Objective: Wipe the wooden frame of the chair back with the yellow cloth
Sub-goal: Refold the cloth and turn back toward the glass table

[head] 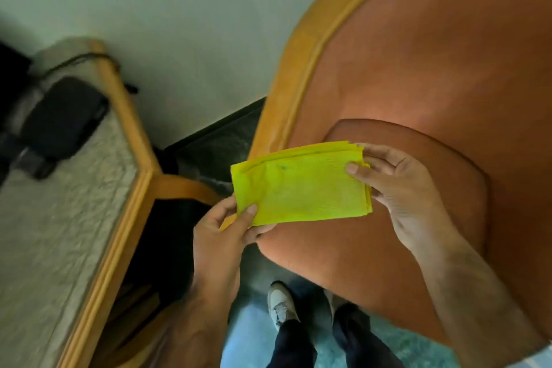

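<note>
A folded yellow cloth [301,185] is stretched flat between both hands, above the front of the chair seat. My left hand [227,233] pinches its lower left corner. My right hand [397,185] grips its right edge, thumb on top. The chair's curved wooden frame [301,48] arcs up the left side of the orange padded back [442,54]. The cloth's left end overlaps the lower part of the frame in view; I cannot tell if they touch.
A wood-edged table with a pale stone top [59,218] stands to the left, carrying a black pouch [62,119] and a cable. A white wall [185,24] is behind. My shoes [280,305] stand on the floor below the seat.
</note>
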Demonstrator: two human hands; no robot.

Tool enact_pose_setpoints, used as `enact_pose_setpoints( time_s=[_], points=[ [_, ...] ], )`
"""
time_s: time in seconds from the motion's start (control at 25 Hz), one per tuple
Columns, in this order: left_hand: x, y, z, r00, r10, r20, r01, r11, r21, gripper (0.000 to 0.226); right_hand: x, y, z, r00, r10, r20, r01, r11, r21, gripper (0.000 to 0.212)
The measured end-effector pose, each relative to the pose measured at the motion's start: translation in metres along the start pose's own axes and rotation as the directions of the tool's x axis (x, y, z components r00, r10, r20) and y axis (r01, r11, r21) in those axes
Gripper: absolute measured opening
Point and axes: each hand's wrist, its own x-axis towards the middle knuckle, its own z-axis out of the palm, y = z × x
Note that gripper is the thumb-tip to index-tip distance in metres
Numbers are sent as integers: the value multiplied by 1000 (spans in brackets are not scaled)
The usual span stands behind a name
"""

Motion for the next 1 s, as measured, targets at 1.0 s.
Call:
enact_pose_setpoints(
  time_s=[1.0],
  points=[
    [-215,-357,-362,232,-453,-861,265,881,-392,21,-193,407,297,448,616,648,635,291,-716,37]
  ],
)
